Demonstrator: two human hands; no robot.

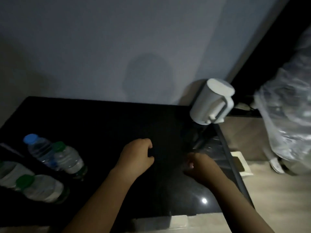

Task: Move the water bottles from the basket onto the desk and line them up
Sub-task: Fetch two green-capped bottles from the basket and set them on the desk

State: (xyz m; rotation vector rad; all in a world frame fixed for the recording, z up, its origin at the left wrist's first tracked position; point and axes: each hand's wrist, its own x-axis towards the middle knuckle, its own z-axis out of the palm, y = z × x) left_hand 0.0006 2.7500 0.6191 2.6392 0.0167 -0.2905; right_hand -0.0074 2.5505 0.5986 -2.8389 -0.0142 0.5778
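Note:
Several clear water bottles are at the left of the black desk (107, 118). One has a blue cap (39, 149), and one beside it has a green cap (69, 159). Two more, one with a green cap (40, 187) and one cut off by the frame edge (11, 173), are nearer me. A dark rim (10, 149) runs beside them, and it is too dim to tell whether it is the basket. My left hand (138, 155) and my right hand (201, 165) hover over the desk's middle with fingers curled. The dark hides whether either hand holds anything.
A white kettle (212, 102) stands at the desk's back right corner against the wall. A dim object with shiny glints (204, 143) lies near the right edge. Right of the desk is a clear plastic-wrapped bundle (286, 115), with a white item (240, 163) on the pale floor.

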